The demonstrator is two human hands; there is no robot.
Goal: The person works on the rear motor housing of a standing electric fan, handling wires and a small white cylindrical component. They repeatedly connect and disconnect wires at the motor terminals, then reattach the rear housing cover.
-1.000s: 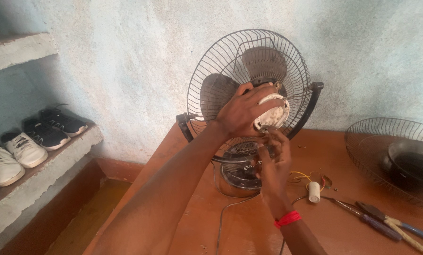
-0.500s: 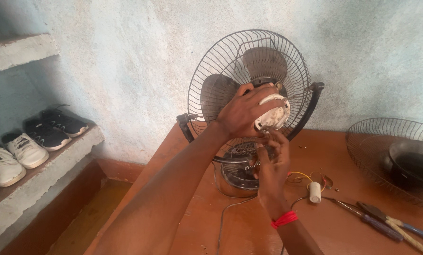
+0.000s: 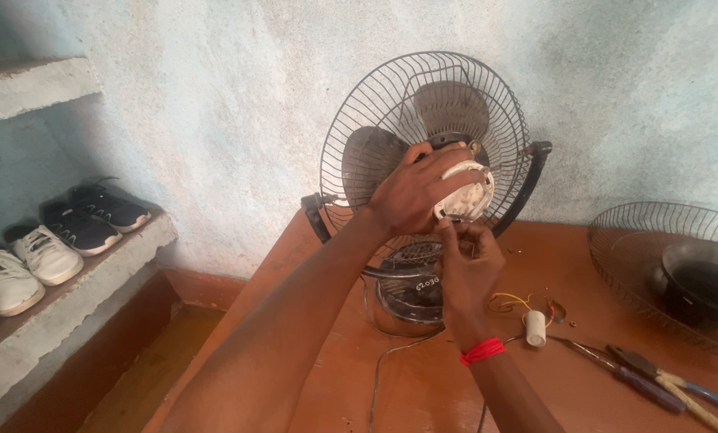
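Observation:
A table fan point(image 3: 391, 112) with a wire guard and grey blades stands against the wall on a brown table point(image 3: 583, 265). My left hand point(image 3: 411, 192) grips the white motor housing point(image 3: 467, 196) at the back of the fan. My right hand point(image 3: 467, 269), with a red band on the wrist, reaches up just under that housing, its fingertips pinched together at its lower edge. Whatever they pinch is too small to make out. A round metal motor part point(image 3: 411, 293) sits below the hands.
A white capacitor point(image 3: 536, 327) with yellow and red wires lies right of my right hand. Pliers and a screwdriver point(image 3: 655, 381) lie further right. A loose fan guard point(image 3: 667, 261) sits at the right edge. Shoes point(image 3: 54, 240) rest on a ledge at left.
My right hand has shifted slightly under the housing. My left hand keeps its grip, and the fan has not moved.

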